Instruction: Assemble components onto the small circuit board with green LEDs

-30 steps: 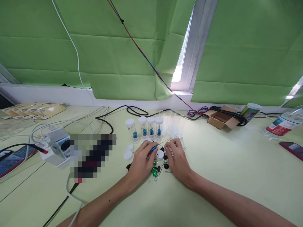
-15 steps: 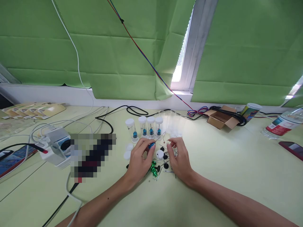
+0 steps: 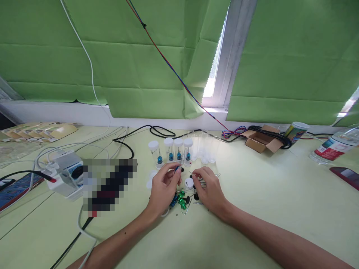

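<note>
Between the fingertips of my left hand (image 3: 165, 188) is a small blue metal part (image 3: 177, 169), with a thin bent wire rising from it. My right hand (image 3: 209, 188) is closed in a pinch over the loose parts, and a thin metal pin (image 3: 191, 172) shows at its fingertips. Between the hands lie a white cap (image 3: 189, 183), shiny green parts (image 3: 182, 200), another blue part (image 3: 174, 201) and black round-headed pieces (image 3: 196, 196). A small hex key (image 3: 188, 207) is nearer me. Just beyond stand several white-capped tubes (image 3: 168, 152), each with a blue piece inside.
See-through tubes (image 3: 207, 147) stand behind my right hand. To the left are a white power strip (image 3: 67, 183), cables and a blurred dark object (image 3: 110, 186). An open cardboard box (image 3: 260, 144), a printed canister (image 3: 296, 132) and a water bottle (image 3: 333, 149) are on the right.
My right hand has lowered leftward onto the loose parts and closed in a pinch. The left hand has shifted slightly left, tilting the blue part and wire more upright.
</note>
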The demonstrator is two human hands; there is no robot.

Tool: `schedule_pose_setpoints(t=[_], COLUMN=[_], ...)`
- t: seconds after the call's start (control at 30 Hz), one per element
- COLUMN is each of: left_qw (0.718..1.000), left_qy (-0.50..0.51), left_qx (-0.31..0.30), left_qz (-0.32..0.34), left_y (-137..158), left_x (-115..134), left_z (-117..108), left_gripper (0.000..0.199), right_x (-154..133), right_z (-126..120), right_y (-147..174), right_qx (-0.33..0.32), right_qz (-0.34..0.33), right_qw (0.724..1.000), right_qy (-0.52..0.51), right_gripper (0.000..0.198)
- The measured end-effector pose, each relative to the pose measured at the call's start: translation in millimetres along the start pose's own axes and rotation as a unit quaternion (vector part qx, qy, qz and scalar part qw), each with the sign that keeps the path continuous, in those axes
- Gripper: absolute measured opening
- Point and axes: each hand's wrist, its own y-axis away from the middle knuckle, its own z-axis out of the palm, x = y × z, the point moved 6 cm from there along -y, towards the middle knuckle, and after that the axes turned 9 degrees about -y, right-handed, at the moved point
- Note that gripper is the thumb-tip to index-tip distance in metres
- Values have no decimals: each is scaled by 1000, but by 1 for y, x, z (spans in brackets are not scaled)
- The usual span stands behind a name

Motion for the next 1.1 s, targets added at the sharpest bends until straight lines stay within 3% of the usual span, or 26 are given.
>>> schedule_pose_setpoints(t=[0.27,0.67,1.1], left_qw=[996,990,990], left_qy=[71,104,126], left_qx=[-24,-47,-20], left_qz=[-48,-78,-64], left_y=[-2,-2,-1], left_x=[-6,-18,-9], left_z=[4,9,6], left_gripper=[24,26,22], right_x=[-4,6,-29], right_z=[1,-4,10], right_y=[0,0,5], right_qx=[-17,30,-160], right_qz=[-6,32,-89], right_qw=[1000,999,983], right_qy=[-12,-17,1], right_gripper=[15,12,16])
